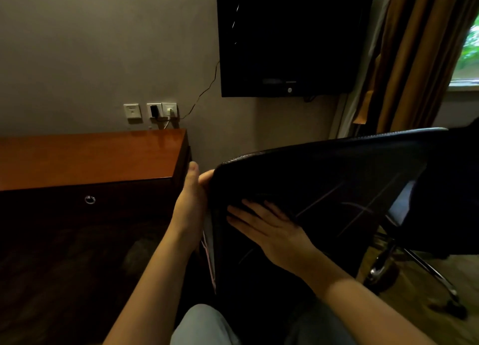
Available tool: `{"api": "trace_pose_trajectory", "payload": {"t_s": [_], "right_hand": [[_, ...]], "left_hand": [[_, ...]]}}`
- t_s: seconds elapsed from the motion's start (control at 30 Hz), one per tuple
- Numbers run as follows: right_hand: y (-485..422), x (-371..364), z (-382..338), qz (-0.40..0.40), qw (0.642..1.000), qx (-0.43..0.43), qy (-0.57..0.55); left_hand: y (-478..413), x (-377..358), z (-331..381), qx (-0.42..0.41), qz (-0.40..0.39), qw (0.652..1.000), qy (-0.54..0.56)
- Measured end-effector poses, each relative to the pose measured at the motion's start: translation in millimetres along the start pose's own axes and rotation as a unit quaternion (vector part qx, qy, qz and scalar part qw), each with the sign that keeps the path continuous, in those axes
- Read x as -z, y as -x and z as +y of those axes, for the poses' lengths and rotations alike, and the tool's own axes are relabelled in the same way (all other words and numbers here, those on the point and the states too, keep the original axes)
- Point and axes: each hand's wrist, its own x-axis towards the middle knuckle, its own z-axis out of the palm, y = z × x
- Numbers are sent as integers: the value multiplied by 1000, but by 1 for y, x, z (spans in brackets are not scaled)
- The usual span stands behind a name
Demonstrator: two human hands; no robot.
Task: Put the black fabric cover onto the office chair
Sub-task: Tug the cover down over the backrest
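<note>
The office chair [388,147] stands in front of me with its dark backrest facing me and its chrome wheeled base [420,267] at the lower right. The black fabric cover [324,196] with thin pale lines lies stretched over the back of the backrest. My left hand [190,202] grips the cover's left edge at the backrest's upper left corner, thumb up and fingertips curled round the edge. My right hand [269,230] lies flat on the cover, fingers straight and pointing up-left. A pale strip of fabric hangs below the left hand along the chair's left side.
A glossy wooden cabinet [90,158] with a ring handle stands at the left, close to the chair's left side. A wall-mounted black TV [290,38] hangs above. Wall sockets [155,111] with plugs and a cord sit above the cabinet. Brown curtains [414,59] and a window are at the right.
</note>
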Motion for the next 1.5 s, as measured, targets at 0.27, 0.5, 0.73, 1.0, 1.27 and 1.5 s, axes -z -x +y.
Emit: {"api": "trace_pose_trajectory", "payload": {"t_s": [0.27,0.5,0.73,1.0,1.27,1.5], "right_hand": [[2,30,46,221,935,-250,-118],[-25,16,-3,168,957,-202,-125],[16,-16,0,38,992,-113,-42],[32,15,77,203,888,-403,-94],[-16,-2,14,109,970,-212,-39],[15,-16,18,33,988,-150,18]], "left_hand": [[3,-17,-7,-83,66,989,-101],[4,-18,-11,-104,84,987,-90],[-3,-4,-11,-164,75,970,-163],[-16,-5,-7,-207,108,954,-191],[-23,-35,29,-378,112,822,-411],[-29,-42,20,-388,131,735,-540]]}}
